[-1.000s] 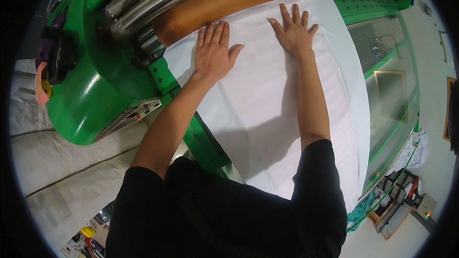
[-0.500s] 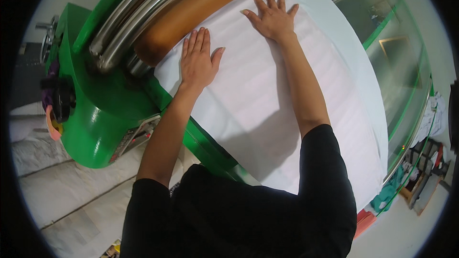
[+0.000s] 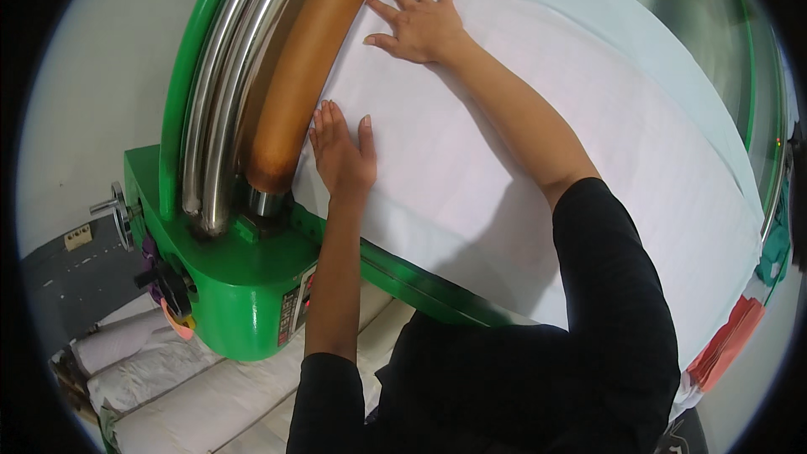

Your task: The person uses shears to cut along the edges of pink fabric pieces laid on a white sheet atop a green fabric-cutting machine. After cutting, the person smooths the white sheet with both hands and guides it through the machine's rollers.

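My left hand (image 3: 343,155) rests on a white fabric sheet (image 3: 546,118) beside a brown padded roller (image 3: 307,50), its fingers straight and its thumb held apart. My right hand (image 3: 419,25) lies spread on the same sheet farther up, fingertips close to that roller. The sheet covers the bed of a green machine (image 3: 223,294), with a pale bluish layer (image 3: 689,92) showing along its right side. Polished steel rollers (image 3: 248,67) run alongside the brown one on its left.
Hand wheels (image 3: 122,214) and dark knobs (image 3: 168,290) stick out from the machine's left. Wrapped rolls (image 3: 193,412) lie below it. A glassy panel with green bars (image 3: 740,50) is at the upper right, folded coral cloth (image 3: 723,340) at the right.
The view has swung round, so the rollers now run more steeply at the upper left. Both hands remain on the sheet, the right nearer the roller's upper part.
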A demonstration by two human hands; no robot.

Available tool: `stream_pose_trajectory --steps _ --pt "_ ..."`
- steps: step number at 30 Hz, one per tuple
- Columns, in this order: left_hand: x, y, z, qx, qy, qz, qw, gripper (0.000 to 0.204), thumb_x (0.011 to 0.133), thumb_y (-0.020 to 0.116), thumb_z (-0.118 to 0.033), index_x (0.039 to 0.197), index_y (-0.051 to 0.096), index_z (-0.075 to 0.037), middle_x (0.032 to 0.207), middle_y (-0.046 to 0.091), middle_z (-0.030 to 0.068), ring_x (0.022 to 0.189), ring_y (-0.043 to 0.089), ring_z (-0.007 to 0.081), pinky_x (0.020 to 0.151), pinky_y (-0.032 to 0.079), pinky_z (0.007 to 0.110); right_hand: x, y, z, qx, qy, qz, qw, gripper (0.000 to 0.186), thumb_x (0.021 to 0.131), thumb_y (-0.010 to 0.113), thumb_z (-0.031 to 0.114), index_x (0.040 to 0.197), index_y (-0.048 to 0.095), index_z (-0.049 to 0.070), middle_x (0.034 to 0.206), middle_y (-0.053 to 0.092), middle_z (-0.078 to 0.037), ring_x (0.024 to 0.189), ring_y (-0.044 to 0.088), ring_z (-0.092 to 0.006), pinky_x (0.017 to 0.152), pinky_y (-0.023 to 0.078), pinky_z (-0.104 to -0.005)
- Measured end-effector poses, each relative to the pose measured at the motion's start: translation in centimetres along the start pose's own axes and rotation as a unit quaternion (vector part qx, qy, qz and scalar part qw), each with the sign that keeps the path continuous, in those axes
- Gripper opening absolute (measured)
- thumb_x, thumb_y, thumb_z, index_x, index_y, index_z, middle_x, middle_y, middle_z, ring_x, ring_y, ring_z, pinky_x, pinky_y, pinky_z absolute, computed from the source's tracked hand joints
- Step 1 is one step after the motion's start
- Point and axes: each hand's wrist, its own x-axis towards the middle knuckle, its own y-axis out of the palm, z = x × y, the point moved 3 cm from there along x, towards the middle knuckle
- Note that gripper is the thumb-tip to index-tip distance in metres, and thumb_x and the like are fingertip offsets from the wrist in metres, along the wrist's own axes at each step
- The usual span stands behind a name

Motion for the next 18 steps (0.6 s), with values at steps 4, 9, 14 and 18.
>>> stream_pose_trajectory --steps 4,9,14,18 --pt "0.08 -0.27 0.02 0.002 0.026 -0.013 1.000 0.073 0.115 0.049 -0.046 0.162 0.043 0.010 0.168 0.044 0.0299 0.160 0.035 0.0446 0.134 0.022 0.054 0.13 0.00 0.09 -0.004 0.004 0.008 1.000 0.084 0.104 0.031 0.085 0.173 0.034 0.037 0.182 0.028 -0.006 0.168 0.019 -0.0402 0.124 0.012 -0.0840" --pt "0.11 -0.71 -0.16 -0.014 0.038 -0.026 0.999 0.070 0.115 0.052 -0.043 0.161 0.044 0.010 0.167 0.045 0.0307 0.159 0.037 0.0463 0.134 0.023 0.054 0.17 -0.65 0.18 0.010 0.014 0.037 0.999 0.082 0.105 0.033 0.081 0.174 0.031 0.037 0.184 0.024 -0.003 0.170 0.014 -0.0373 0.126 0.005 -0.0827" --pt "0.18 -0.65 0.08 -0.064 0.064 -0.033 0.995 0.066 0.113 0.055 -0.038 0.159 0.048 0.009 0.167 0.046 0.0294 0.158 0.040 0.0444 0.133 0.026 0.054 0.36 -0.67 0.41 0.009 0.013 0.041 0.999 0.082 0.105 0.033 0.081 0.174 0.031 0.038 0.184 0.024 -0.003 0.170 0.013 -0.0369 0.127 0.004 -0.0822" --pt "0.42 -0.66 -0.06 -0.064 0.062 -0.034 0.995 0.064 0.113 0.056 -0.037 0.158 0.050 0.009 0.166 0.048 0.0293 0.158 0.041 0.0441 0.133 0.026 0.054 0.45 -0.19 0.25 -0.015 0.012 0.012 1.000 0.085 0.103 0.031 0.085 0.174 0.033 0.038 0.182 0.028 -0.005 0.168 0.018 -0.0393 0.124 0.011 -0.0840"
